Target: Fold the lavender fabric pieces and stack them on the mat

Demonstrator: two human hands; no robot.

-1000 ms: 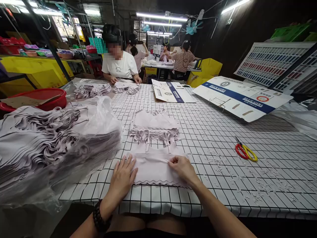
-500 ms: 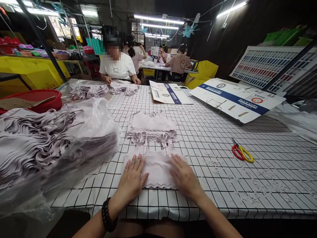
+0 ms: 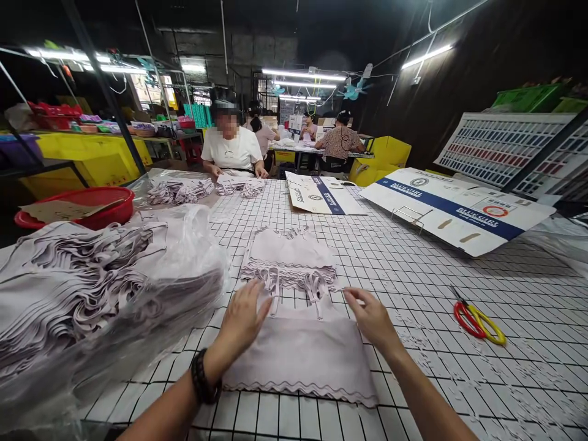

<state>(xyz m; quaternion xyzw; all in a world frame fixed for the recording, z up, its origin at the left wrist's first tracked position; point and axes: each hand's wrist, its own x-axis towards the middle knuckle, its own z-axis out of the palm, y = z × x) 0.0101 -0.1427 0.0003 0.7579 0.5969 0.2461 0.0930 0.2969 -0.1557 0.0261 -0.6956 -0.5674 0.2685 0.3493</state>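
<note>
A pale pink garment (image 3: 303, 352) with a wavy hem lies flat on the checked tablecloth (image 3: 413, 269), its straps pointing away from me. Beyond it sits a small stack of similar garments (image 3: 289, 251). My left hand (image 3: 245, 315), with a dark beaded bracelet at the wrist, is at the garment's upper left beside the straps, thumb apart from the fingers. My right hand (image 3: 370, 312) is off the upper right edge near the stack's corner, its thumb and fingertips close together; whether something thin is between them cannot be made out.
A large garment pile (image 3: 68, 282) in clear plastic fills the left, with a red basin (image 3: 98, 208) behind. Red-and-yellow scissors (image 3: 478, 321) and thread scraps lie right. Flat cartons (image 3: 454, 208) lie farther back. A person (image 3: 232, 147) sits across the table.
Both hands have moved off the garment's middle to its upper corners. The garment now shows more fully and looks larger. The view has tilted up, so the background sits lower.
</note>
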